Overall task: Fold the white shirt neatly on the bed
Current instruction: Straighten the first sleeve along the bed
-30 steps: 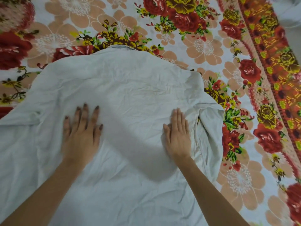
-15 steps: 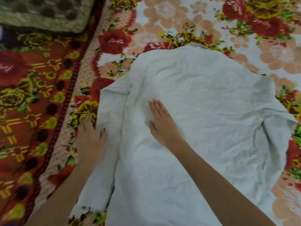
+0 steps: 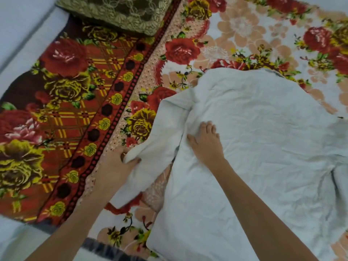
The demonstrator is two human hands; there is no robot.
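The white shirt (image 3: 263, 144) lies spread and wrinkled on the flowered bedspread (image 3: 235, 31), filling the right half of the view. Its left sleeve (image 3: 160, 140) runs down and to the left from the shoulder. My left hand (image 3: 120, 164) is closed around that sleeve near its lower part, lifting it a little off the bedspread. My right hand (image 3: 205, 142) rests flat on the shirt's body just right of the sleeve seam, fingers together, pressing the cloth down. The shirt's right side runs out of view.
A brown lace-covered cushion (image 3: 116, 12) sits at the top left on the bedspread's dark red bordered edge (image 3: 62, 102). Past that edge, pale grey surface (image 3: 18, 31) shows at the far left and bottom left.
The view has swung left. My left hand went from lying flat on the shirt to gripping the left sleeve; my right hand moved across to the left side of the shirt body.
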